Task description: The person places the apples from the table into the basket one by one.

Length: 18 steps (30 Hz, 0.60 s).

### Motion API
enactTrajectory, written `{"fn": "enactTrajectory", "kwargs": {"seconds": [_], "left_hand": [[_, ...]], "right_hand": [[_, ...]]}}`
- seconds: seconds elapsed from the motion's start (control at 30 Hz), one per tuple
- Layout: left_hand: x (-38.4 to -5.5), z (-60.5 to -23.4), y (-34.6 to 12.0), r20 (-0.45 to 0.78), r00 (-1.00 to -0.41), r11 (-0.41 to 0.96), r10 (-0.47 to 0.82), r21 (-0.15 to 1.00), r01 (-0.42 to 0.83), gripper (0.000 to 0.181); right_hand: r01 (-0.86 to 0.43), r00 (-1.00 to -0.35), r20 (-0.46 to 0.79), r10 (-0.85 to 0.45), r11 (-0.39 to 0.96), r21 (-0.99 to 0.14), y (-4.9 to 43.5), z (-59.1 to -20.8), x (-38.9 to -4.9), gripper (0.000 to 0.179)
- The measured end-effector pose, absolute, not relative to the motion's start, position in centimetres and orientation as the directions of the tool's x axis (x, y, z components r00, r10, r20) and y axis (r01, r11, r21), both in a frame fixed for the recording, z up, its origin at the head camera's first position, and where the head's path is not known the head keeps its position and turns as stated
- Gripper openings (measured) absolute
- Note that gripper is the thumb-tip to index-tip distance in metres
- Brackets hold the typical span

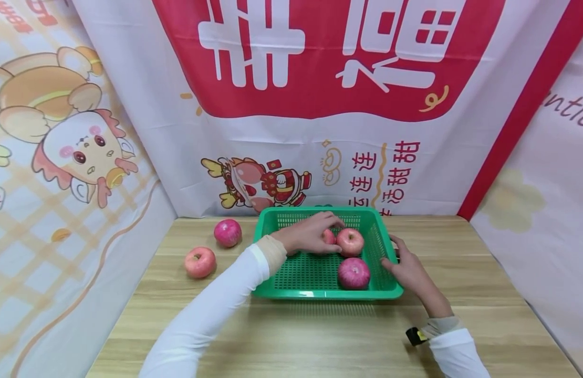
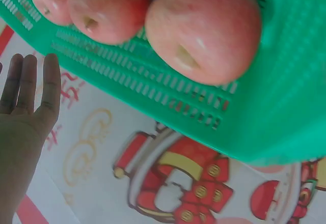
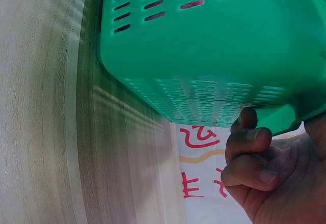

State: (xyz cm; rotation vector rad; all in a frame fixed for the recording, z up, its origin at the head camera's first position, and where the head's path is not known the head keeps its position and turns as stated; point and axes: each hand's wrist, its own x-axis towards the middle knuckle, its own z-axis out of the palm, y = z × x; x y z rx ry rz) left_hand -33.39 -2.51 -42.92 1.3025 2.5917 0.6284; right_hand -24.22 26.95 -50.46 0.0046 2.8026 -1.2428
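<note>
A green plastic basket [image 1: 320,295] stands on the table with several apples in it. Over its far side, my left hand [image 1: 312,233] hovers near a light red apple [image 1: 350,242], and another apple [image 1: 328,236] shows partly beneath the fingers. In the left wrist view that hand's fingers [image 2: 50,81] are straight, apart from the three apples visible there, the largest apple [image 2: 214,30] being closest to the camera. A darker red apple [image 1: 354,273] lies in the near right corner. My right hand [image 1: 409,268] grips the basket's right rim, fingers curled underneath [image 3: 252,173].
Left of the basket, a light red apple [image 1: 200,262] and a dark pink apple [image 1: 227,233] lie on the wooden table [image 1: 320,341]. A printed cloth [image 1: 178,173] hangs behind the basket, with more cloth at both sides.
</note>
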Motion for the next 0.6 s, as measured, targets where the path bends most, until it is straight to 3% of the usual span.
{"fn": "enactTrajectory", "kwargs": {"seconds": [0.13, 0.4, 0.6], "left_hand": [[-33.9, -42.4, -4.2, 0.043, -0.644, 0.539, 0.764, 0.507, 0.673, 0.059], [-35.5, -41.9, -7.7, 0.140, -0.716, 0.575, 0.684, 0.500, 0.647, 0.059], [-36.4, -41.8, -10.8, 0.168, -0.792, 0.602, 0.587, 0.564, 0.566, 0.057]], "right_hand": [[0.029, -0.997, -0.070, -0.034, 0.668, -0.744, 27.0, -50.5, -24.3, 0.078], [0.023, -0.997, -0.064, -0.035, 0.675, -0.738, 27.0, -50.5, -24.2, 0.078], [0.029, -0.997, -0.065, -0.030, 0.668, -0.743, 27.0, -50.4, -24.1, 0.078]]}}
